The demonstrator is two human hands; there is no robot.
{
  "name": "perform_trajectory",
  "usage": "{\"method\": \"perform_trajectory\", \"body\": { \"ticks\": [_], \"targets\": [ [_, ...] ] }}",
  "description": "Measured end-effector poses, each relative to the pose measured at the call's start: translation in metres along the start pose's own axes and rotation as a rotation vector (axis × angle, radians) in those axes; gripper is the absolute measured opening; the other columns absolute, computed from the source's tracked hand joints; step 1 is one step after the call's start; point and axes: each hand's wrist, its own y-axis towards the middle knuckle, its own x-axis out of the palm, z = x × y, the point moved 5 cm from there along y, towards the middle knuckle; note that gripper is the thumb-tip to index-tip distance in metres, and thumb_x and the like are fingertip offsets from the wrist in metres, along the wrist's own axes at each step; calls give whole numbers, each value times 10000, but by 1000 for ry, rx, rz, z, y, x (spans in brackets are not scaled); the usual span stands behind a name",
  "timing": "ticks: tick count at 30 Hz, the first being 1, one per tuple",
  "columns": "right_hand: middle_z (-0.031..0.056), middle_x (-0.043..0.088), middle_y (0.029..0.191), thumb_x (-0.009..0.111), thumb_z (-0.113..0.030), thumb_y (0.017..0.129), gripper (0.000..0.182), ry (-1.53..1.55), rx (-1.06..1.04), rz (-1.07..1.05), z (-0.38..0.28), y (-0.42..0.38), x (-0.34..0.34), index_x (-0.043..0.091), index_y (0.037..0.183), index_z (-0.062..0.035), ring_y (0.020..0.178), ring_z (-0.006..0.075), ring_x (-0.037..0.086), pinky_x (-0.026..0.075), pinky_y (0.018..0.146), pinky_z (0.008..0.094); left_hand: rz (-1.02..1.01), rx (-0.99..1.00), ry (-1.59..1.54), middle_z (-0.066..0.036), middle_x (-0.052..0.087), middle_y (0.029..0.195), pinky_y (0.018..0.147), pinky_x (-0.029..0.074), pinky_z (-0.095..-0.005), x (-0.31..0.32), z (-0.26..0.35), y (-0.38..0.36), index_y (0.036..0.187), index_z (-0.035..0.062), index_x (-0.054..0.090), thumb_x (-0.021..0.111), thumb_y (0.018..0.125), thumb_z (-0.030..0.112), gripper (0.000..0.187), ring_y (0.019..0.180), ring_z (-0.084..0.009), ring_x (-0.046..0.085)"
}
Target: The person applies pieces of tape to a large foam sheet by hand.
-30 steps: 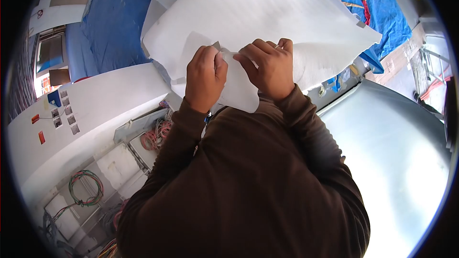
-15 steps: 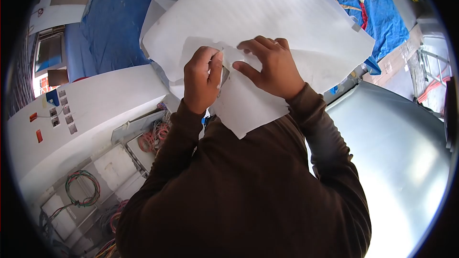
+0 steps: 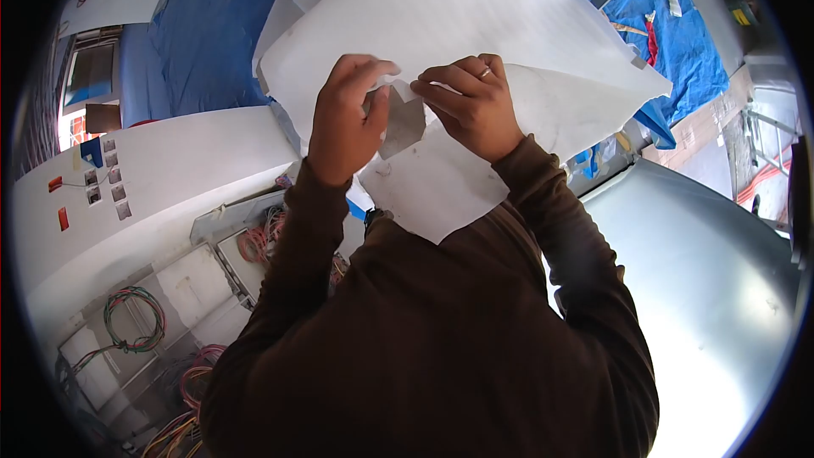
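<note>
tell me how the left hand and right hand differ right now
The right hand wears a ring, while none shows on the left hand. The left hand's thumb stands apart from its fingertips, whereas the right hand's are drawn together, seemingly pinching the white sheet. Both are ungloved, below brown sleeves.
</note>
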Motion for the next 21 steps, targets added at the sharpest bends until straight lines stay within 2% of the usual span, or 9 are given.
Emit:
{"method": "perform_trajectory", "body": {
  "ticks": [1,3,4,5,8,10,13,17,21],
  "targets": [
    [-85,662,987,782,-107,730,241,-20,-38,22,-1,2,-4,753,952,-193,859,144,589,412,837,362,9,0,1,-136,640,1112,828,528,-346,-7,2,5,1095,45,678,621,886,29,217,1016,-289,646],
    [-80,654,985,786,-101,717,264,-43,-75,41,1,2,-9,754,961,-198,856,149,578,413,833,357,-120,382,563,-109,605,1300,1042,418,-419,-5,21,10,1142,83,689,619,852,4,308,1209,-305,558],
    [-74,646,980,791,-108,708,272,-54,-74,48,4,2,-11,750,962,-197,854,151,571,414,832,357,-237,350,520,-77,538,1439,1144,283,-470,-4,14,12,1170,83,686,656,813,39,362,1332,-320,456],
    [-68,637,975,796,-116,699,281,-64,-73,57,5,2,-12,746,963,-197,852,154,564,415,830,356,-235,352,519,-77,538,1439,1144,283,-470,-4,13,13,1170,83,686,656,813,39,362,1332,-320,456],
    [-53,619,950,792,-105,694,265,-73,-20,41,7,7,-19,724,937,-185,852,161,564,421,835,360,-312,327,240,-98,546,1384,1106,328,-470,1,19,16,1141,52,658,753,800,179,377,1278,-328,487],
    [-37,606,939,783,-98,698,248,-78,13,23,10,9,-19,709,924,-168,838,170,572,426,835,365,-42,332,379,-124,582,1225,1031,408,-465,2,40,14,1085,28,621,825,768,332,484,1164,-330,546],
    [-4,579,913,764,-91,714,217,-36,55,-24,18,8,-19,683,910,-136,801,193,590,447,814,369,-186,159,194,-134,571,1119,900,489,-423,28,46,9,1018,13,599,866,762,331,487,1034,-330,580],
    [36,561,904,738,-113,771,169,36,137,-116,25,4,-18,660,919,-96,742,233,613,498,740,368,-161,159,60,-161,588,903,737,502,-394,33,32,21,955,-25,593,705,894,112,187,815,-341,611],
    [49,583,889,712,-139,830,123,34,186,-81,27,10,-14,655,923,-82,745,256,634,524,702,377,-103,189,99,-166,588,835,678,496,-404,28,31,28,930,-28,581,635,896,23,82,736,-360,606]
  ]
}}
